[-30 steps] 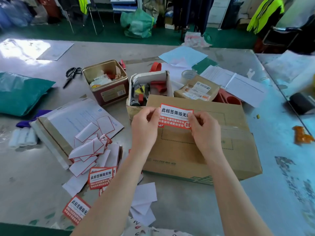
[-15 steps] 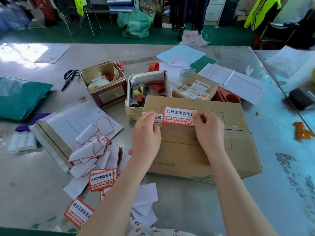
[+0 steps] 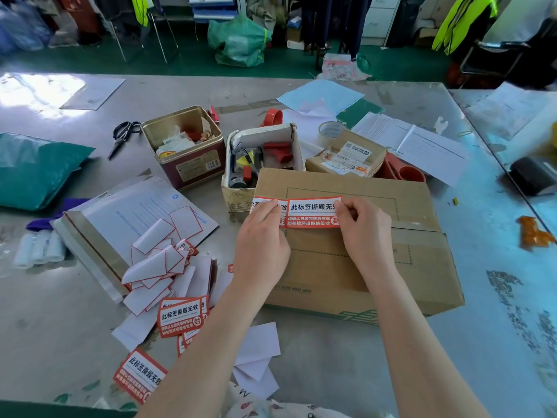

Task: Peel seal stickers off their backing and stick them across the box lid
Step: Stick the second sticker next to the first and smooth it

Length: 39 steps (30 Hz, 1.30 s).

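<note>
Nearest the viewer, loose seal stickers (image 3: pixel 180 316) and peeled white backing papers (image 3: pixel 150 268) lie scattered on the grey table (image 3: pixel 331 372), left of the arms. Beyond them sits the cardboard box (image 3: pixel 355 257), lid closed. The left hand (image 3: pixel 261 239) rests over the lid's left edge, fingers bent onto a sticker already placed there (image 3: pixel 265 203). The right hand (image 3: pixel 366 227) pinches the right end of a red-and-white seal sticker (image 3: pixel 313 212), thumb and fingers curled on it; the sticker lies at the lid, beside the first. Further back stand a metal tin (image 3: pixel 188 152), scissors (image 3: pixel 122 137) and a small labelled parcel (image 3: pixel 346 156).
</note>
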Available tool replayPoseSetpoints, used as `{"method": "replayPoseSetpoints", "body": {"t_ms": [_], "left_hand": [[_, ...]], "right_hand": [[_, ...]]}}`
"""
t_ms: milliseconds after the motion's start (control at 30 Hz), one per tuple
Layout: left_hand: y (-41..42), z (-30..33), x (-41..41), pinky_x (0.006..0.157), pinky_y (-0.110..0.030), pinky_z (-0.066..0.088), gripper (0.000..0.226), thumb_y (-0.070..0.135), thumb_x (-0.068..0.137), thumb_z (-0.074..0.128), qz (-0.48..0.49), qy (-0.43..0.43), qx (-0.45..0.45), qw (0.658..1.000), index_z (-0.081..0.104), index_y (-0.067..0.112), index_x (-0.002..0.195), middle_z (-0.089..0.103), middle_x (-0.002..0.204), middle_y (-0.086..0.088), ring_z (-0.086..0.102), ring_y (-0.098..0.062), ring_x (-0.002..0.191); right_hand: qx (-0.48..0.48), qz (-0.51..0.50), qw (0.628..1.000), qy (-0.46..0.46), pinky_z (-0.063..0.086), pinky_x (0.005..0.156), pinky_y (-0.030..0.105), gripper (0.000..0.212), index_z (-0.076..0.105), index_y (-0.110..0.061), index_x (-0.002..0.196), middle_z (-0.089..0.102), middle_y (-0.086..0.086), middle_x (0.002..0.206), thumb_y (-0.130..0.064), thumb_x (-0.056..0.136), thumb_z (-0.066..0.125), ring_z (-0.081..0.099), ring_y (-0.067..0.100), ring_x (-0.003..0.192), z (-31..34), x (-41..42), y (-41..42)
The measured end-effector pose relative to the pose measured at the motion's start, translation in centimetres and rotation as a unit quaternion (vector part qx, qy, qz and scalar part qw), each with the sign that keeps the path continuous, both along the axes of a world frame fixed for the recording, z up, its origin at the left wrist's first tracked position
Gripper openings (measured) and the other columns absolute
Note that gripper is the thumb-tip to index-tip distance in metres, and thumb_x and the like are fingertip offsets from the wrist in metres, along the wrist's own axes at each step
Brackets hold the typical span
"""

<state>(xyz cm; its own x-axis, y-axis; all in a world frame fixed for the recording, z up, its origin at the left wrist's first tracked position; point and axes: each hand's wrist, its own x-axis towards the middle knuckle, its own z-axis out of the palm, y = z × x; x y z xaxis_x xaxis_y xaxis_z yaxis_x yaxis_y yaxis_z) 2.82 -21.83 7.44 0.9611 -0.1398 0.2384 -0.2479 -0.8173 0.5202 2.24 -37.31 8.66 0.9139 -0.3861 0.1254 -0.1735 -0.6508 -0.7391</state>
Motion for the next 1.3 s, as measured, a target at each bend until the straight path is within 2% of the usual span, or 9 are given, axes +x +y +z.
{"method": "replayPoseSetpoints", "body": {"t_ms": [200,367,500,600,700,867,1000,1100,1300], "left_hand": [[0.0,-0.1,0.0,0.109,-0.030,0.029,0.040,-0.001,0.087,0.047,-0.006,-0.004,-0.004,1.000,0.053,-0.001,0.126,0.052,0.135,-0.012,0.044,-0.024,0.129],[0.0,-0.2,0.0,0.106,-0.031,0.031,0.036,-0.001,0.085,0.051,-0.013,-0.021,0.001,1.000,0.057,-0.002,0.121,0.058,0.128,-0.014,0.050,-0.028,0.124],[-0.1,-0.5,0.1,0.103,-0.036,0.037,0.036,0.009,0.085,0.046,-0.019,-0.040,0.005,0.999,0.061,0.002,0.117,0.063,0.122,-0.012,0.056,-0.027,0.117],[-0.1,-0.6,0.1,0.102,-0.032,0.034,0.036,0.019,0.086,0.042,-0.035,-0.061,0.027,0.997,0.066,0.007,0.111,0.067,0.118,-0.007,0.059,-0.021,0.114],[-0.1,-0.7,0.1,0.103,-0.032,0.035,0.030,0.017,0.085,0.049,-0.043,-0.062,0.033,0.997,0.068,0.008,0.107,0.068,0.115,-0.006,0.060,-0.019,0.113],[0.1,-0.5,-0.4,0.099,-0.030,0.040,0.038,0.024,0.085,0.040,-0.042,-0.080,0.017,0.996,0.072,0.009,0.101,0.072,0.106,-0.004,0.064,-0.017,0.106],[-0.2,-0.2,-0.1,0.103,-0.029,0.035,0.044,0.035,0.088,0.036,-0.053,-0.067,0.074,0.994,0.066,0.012,0.111,0.067,0.119,-0.002,0.057,-0.014,0.117],[-0.5,-0.1,0.5,0.110,-0.033,0.027,0.051,0.043,0.092,0.030,-0.078,-0.034,0.130,0.988,0.053,0.015,0.128,0.052,0.137,-0.001,0.042,-0.014,0.131],[-0.3,-0.3,0.9,0.115,-0.032,0.015,0.047,0.039,0.098,0.027,-0.102,-0.010,0.147,0.984,0.039,0.018,0.138,0.035,0.149,0.003,0.025,-0.011,0.140]], "right_hand": [[-0.006,0.000,1.000,-0.002,0.040,0.064,0.026,0.023,0.065,-0.009,0.094,0.062,-0.001,0.081,-0.026,0.095,0.049,0.056,0.017,0.077,0.1,0.0,0.1],[-0.018,-0.002,1.000,-0.002,0.037,0.056,0.013,0.024,0.065,-0.009,0.094,0.061,-0.003,0.082,-0.026,0.095,0.049,0.055,0.015,0.076,0.0,0.0,0.1],[-0.019,0.001,1.000,-0.008,0.042,0.064,0.028,0.024,0.066,-0.008,0.093,0.067,0.003,0.085,-0.026,0.094,0.049,0.057,0.019,0.078,0.0,0.1,0.1],[-0.024,0.001,1.000,-0.009,0.043,0.066,0.030,0.025,0.066,-0.007,0.092,0.068,0.005,0.085,-0.026,0.094,0.049,0.058,0.021,0.078,0.0,0.0,0.1],[-0.026,0.004,1.000,-0.006,0.044,0.066,0.031,0.026,0.065,-0.006,0.090,0.068,0.006,0.084,-0.026,0.094,0.049,0.058,0.022,0.078,0.1,0.0,0.1],[-0.035,0.023,0.999,0.024,0.037,0.057,0.029,0.029,0.064,-0.002,0.083,0.067,0.011,0.079,-0.025,0.094,0.049,0.056,0.025,0.075,0.7,0.3,-0.2],[-0.043,0.040,0.997,0.048,0.040,0.062,0.031,0.026,0.064,-0.002,0.083,0.066,0.012,0.079,-0.021,0.092,0.050,0.057,0.026,0.077,1.2,0.7,-0.5],[-0.049,0.053,0.994,0.077,0.046,0.064,0.034,0.023,0.065,-0.003,0.085,0.066,0.011,0.079,-0.020,0.090,0.051,0.059,0.027,0.076,1.7,0.9,-0.7],[-0.059,0.075,0.987,0.132,0.053,0.066,0.041,0.024,0.065,-0.002,0.091,0.068,0.011,0.084,-0.021,0.090,0.050,0.064,0.032,0.074,2.5,1.0,-1.1]]}}
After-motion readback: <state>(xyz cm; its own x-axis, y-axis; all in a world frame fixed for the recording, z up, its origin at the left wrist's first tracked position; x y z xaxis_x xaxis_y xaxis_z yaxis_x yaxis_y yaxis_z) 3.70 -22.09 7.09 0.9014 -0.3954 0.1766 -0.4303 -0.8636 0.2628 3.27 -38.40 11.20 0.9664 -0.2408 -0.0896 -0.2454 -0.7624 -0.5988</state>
